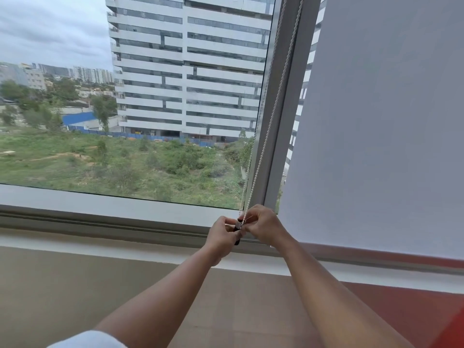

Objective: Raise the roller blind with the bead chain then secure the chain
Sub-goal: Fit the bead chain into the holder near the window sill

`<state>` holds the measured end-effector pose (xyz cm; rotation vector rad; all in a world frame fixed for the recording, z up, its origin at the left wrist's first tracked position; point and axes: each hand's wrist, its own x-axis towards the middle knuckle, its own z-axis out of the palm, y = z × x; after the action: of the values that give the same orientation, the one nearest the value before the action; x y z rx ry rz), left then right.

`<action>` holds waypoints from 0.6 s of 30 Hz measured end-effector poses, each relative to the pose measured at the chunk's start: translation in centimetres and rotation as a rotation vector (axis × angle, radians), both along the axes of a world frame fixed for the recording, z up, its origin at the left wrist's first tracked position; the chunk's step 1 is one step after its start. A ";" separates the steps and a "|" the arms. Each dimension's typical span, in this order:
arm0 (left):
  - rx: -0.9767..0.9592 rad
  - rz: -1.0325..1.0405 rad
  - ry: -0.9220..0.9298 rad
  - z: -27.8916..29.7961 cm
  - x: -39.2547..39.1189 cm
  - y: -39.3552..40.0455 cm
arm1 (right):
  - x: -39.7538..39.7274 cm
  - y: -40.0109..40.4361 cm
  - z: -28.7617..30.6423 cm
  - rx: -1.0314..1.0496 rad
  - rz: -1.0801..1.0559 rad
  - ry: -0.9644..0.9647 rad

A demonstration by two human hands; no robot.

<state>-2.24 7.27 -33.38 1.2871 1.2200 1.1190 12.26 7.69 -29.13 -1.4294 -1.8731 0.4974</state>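
Observation:
A white bead chain [270, 121] hangs as two strands along the grey window post [283, 109], from the top edge down to my hands. My left hand [221, 238] is closed around a small dark clip or chain holder [237, 226] at the bottom of the chain, just above the window sill. My right hand [263, 226] pinches the chain right at the same clip, touching my left hand. The left window pane [125, 96] is uncovered; its blind is out of view above. The clip's lower part is hidden between my fingers.
A white roller blind [381, 121] covers the right window down to the sill. The grey sill and frame [100, 209] run across below the glass, with a pale ledge and wall beneath. A tall building and green land lie outside.

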 end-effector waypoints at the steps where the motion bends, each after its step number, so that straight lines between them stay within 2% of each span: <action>1: 0.000 0.006 0.009 0.0 0.0 0.1 | 0.0 0.0 -0.2 0.010 -0.009 0.003; 18: 0.099 0.108 0.309 0.9 0.8 0.2 | 0.8 0.0 -1.7 0.059 -0.101 0.052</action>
<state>-1.42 7.46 -32.48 1.5260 1.4917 1.0950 13.10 7.66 -30.84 -1.4503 -1.7503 0.4226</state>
